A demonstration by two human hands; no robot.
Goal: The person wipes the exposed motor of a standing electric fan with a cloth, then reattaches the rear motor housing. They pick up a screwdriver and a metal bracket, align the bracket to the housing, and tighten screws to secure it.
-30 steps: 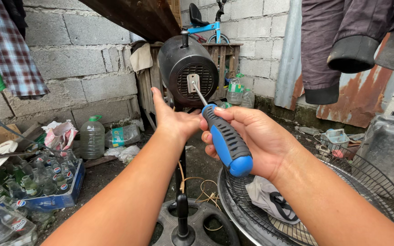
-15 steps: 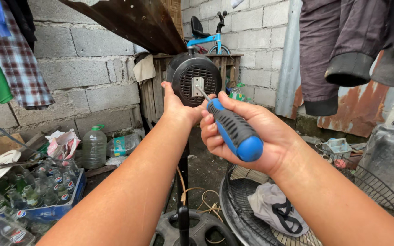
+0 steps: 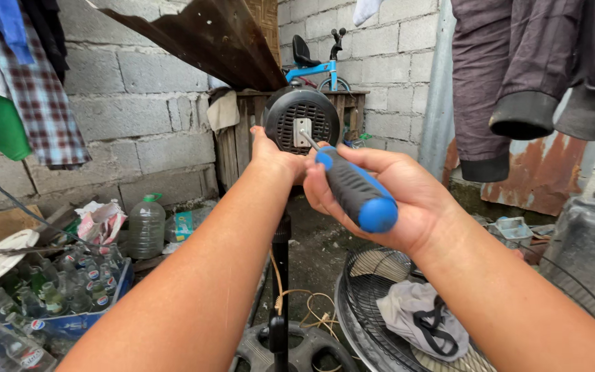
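Change: the fan motor housing point(image 3: 301, 124) sits lower and more central than half a second back, and the screwdriver grip has come in tighter toward it.
Far left: hanging clothes point(image 3: 32, 96) against the block wall, a plaid shirt among them.
Low left: a blue crate of glass bottles point(image 3: 63, 296), and beside it a big clear plastic jug point(image 3: 147, 227).
Left hand point(image 3: 273, 157): fingers curled around the left edge of the dark round motor housing, steadying it on top of its stand pole point(image 3: 280, 275).
Centre: the housing's vented back faces us, with a pale plate in the middle.
Right hand point(image 3: 387, 200): wrapped firmly around the black-and-blue screwdriver point(image 3: 352, 193), shaft tip touching that pale plate.
Low right: a fan grille point(image 3: 373, 303) lies on the ground with a grey cloth point(image 3: 421, 324) on it.
Upper right: dark garments point(image 3: 531, 69) hang overhead.
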